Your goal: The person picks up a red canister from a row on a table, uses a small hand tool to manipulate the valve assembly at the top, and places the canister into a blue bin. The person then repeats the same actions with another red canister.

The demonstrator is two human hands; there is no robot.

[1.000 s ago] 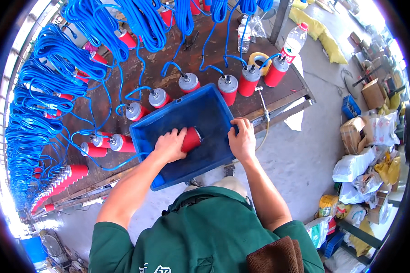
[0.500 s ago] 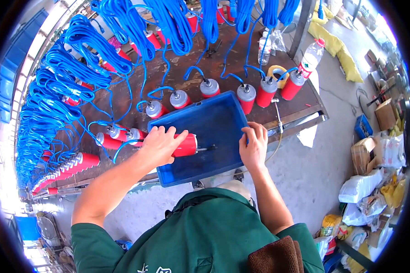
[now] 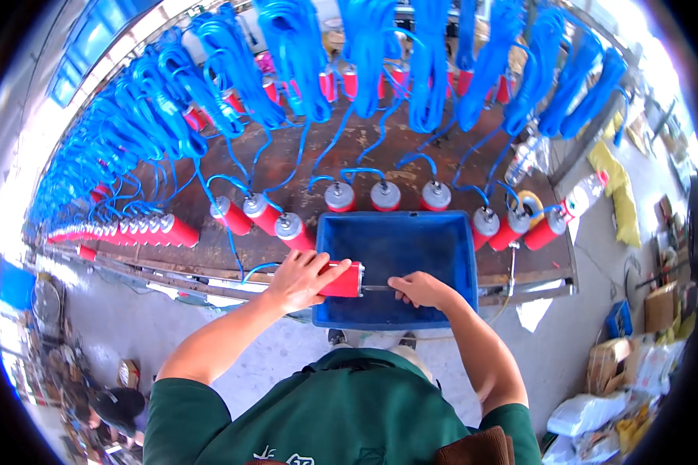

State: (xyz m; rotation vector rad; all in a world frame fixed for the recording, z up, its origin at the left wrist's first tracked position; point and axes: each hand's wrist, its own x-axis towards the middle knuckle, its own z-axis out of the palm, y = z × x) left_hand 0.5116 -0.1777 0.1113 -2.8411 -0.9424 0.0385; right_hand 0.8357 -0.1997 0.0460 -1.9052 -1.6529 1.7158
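Observation:
My left hand (image 3: 298, 283) is wrapped over a red cylinder (image 3: 347, 280) that lies on its side above the near left part of a blue plastic tray (image 3: 411, 236). From the cylinder's right end a thin metal rod (image 3: 375, 288) sticks out, pointing right. The fingers of my right hand (image 3: 423, 291) pinch the rod's far tip, over the tray. A blue cable (image 3: 261, 268) comes up to my left hand; where it joins the cylinder is hidden. Whether the rod is a shaft of the cylinder or a separate tool, I cannot tell.
Red cylinders with grey caps and blue cables, like this upright one (image 3: 385, 196), line the brown table (image 3: 295, 198). Coiled blue cables (image 3: 364, 54) hang above. A plastic bottle (image 3: 585, 194) and tape roll (image 3: 530, 203) stand right. Another person (image 3: 120, 407) is at lower left.
My right hand has left the tray's right rim and moved inward to the rod's tip. My left hand still holds the red cylinder. The whole view has swung round.

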